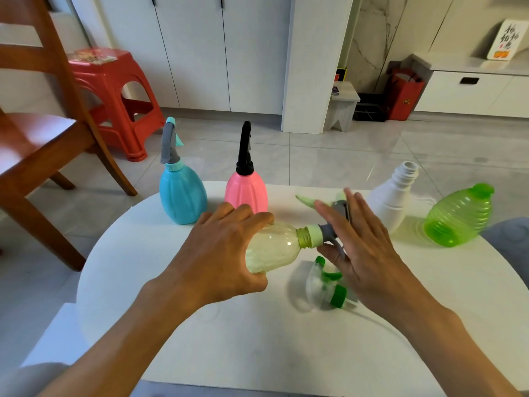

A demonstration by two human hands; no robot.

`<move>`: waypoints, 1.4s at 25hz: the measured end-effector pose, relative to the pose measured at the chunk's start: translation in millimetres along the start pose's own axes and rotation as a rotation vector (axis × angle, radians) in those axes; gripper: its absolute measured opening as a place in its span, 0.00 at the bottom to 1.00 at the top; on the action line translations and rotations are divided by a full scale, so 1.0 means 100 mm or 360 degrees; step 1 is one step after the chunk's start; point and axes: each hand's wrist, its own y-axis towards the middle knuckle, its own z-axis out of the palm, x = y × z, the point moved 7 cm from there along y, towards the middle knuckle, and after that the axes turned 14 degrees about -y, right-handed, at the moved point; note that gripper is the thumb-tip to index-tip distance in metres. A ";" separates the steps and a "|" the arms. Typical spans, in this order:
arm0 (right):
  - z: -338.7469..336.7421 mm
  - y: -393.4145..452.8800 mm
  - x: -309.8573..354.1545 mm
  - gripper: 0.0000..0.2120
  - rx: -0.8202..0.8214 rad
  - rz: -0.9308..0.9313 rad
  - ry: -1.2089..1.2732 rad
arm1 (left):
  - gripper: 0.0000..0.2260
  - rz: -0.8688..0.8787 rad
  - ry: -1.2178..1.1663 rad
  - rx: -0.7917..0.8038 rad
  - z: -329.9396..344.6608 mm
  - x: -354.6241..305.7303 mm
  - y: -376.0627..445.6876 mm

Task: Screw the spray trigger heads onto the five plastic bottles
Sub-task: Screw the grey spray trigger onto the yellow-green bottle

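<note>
Our left hand [226,247] grips the pale yellow bottle [272,247] sideways above the table [257,339].
Our right hand [355,239], fingers straight, rolls the trigger head [329,227]; we should keep the threads square.

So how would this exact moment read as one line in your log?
step: screwing head on | left hand: grips pale yellow bottle | right hand: open, fingers on grey trigger head | headed: blue bottle, pink bottle

Two capped spray bottles [183,193] stand at the table's [257,339] far left edge; an open bottle [392,196] stands far right, with a tipped bottle [458,216] beside it.
</note>
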 end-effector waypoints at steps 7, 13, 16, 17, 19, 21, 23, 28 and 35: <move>-0.13 0.00 0.20 0.19 -0.0176 -0.0520 -0.0226 | 0.40 0.0030 0.0070 0.0111 0.02 0.06 -0.02; -0.04 -0.07 0.22 0.15 0.0114 -0.0333 0.0439 | 0.41 0.0041 -0.0020 0.0285 0.02 0.16 -0.02; -0.10 -0.08 0.24 0.13 0.0021 -0.0328 0.0462 | 0.40 0.0017 -0.0118 0.0360 0.04 0.17 -0.04; -0.10 -0.08 0.24 0.13 0.0017 -0.0308 0.0458 | 0.40 0.0013 -0.0140 0.0381 0.06 0.17 -0.04; -0.10 -0.07 0.23 0.13 0.0018 -0.0260 0.0475 | 0.41 0.0014 -0.0150 0.0382 0.07 0.16 -0.05; -0.08 -0.06 0.21 0.13 0.0022 -0.0213 0.0534 | 0.40 0.0065 -0.0089 0.0311 0.04 0.12 -0.05; -0.05 -0.05 0.18 0.11 0.0051 -0.0128 0.0604 | 0.39 0.0122 0.0001 0.0247 0.02 0.08 -0.04; 0.00 -0.04 0.16 0.14 0.0087 0.0029 0.0843 | 0.40 0.0155 0.0107 0.0198 0.02 0.05 -0.04; 0.02 -0.06 0.17 0.21 0.0135 0.0052 0.1002 | 0.39 0.0208 0.0212 0.0165 0.05 -0.04 -0.02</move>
